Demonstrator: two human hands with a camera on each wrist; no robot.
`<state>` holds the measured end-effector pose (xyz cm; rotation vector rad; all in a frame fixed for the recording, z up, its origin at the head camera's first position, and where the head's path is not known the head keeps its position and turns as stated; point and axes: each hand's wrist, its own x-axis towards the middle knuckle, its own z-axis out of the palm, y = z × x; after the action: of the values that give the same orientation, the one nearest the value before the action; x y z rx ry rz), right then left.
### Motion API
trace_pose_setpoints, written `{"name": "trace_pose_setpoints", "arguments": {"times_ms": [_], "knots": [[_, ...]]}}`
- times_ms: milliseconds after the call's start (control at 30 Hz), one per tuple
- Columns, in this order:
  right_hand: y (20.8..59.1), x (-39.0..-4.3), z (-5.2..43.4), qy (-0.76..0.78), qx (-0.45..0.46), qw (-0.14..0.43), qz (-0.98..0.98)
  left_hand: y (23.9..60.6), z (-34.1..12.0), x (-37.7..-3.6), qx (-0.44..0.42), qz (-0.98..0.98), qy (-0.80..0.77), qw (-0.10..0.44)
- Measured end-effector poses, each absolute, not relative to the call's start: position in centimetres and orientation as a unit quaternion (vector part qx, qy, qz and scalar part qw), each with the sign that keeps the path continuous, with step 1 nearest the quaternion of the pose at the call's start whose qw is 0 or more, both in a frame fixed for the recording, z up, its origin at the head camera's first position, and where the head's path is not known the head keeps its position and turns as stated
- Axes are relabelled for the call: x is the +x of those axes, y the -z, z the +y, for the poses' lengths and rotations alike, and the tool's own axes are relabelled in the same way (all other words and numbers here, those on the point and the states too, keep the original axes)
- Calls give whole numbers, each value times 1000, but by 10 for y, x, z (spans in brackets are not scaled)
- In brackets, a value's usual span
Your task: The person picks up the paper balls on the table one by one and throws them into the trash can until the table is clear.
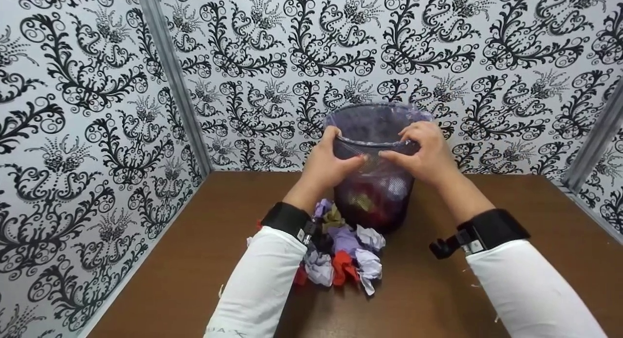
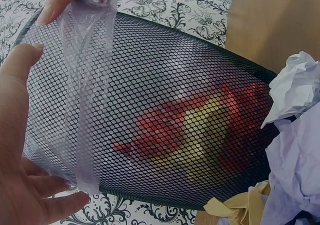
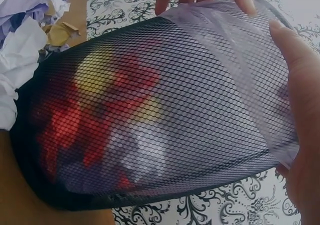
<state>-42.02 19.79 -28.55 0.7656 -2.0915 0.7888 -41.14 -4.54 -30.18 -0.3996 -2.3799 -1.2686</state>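
A dark mesh wastebasket (image 1: pixel 377 197) stands upright on the table. A thin see-through plastic liner (image 2: pixel 86 135) is folded over its rim and hangs down outside as a band. Through the mesh, crumpled red, yellow and white paper (image 3: pixel 142 152) shows in the lower part. My left hand (image 1: pixel 327 160) grips the left side near the rim, thumb across the front and fingers round the side. On the opposite side my right hand (image 1: pixel 428 150) holds the rim and liner, fingers bent at the edge. Both thumbs rest on the front, their tips a little apart.
Several crumpled paper balls, purple, white, red and olive (image 1: pixel 344 239), lie in front of the basket, to its left, beside my left forearm. The brown table (image 1: pixel 194 260) meets patterned walls (image 1: pixel 272 50) behind and at the left. Black straps (image 1: pixel 494 231) circle both wrists.
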Motion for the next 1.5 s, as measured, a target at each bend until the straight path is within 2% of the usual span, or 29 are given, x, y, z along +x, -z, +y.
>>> {"name": "trace_pose_setpoints", "arguments": {"times_ms": [233,633,1033,1267,1500], "knots": [[292,-423,192,-343,281,413,-795,299,-45,-410,-135,-859,446,211],[307,-416,188,-385,220,422,-791,299,-44,-409,-139,-857,460,184],[312,-408,184,-413,185,396,-799,296,-51,-409,-161,-862,447,178],[317,-406,185,-431,188,383,-796,296,-53,-408,-171,-874,410,195],[319,-405,188,-432,189,369,-801,293,-60,-406,-158,-900,360,187]]}}
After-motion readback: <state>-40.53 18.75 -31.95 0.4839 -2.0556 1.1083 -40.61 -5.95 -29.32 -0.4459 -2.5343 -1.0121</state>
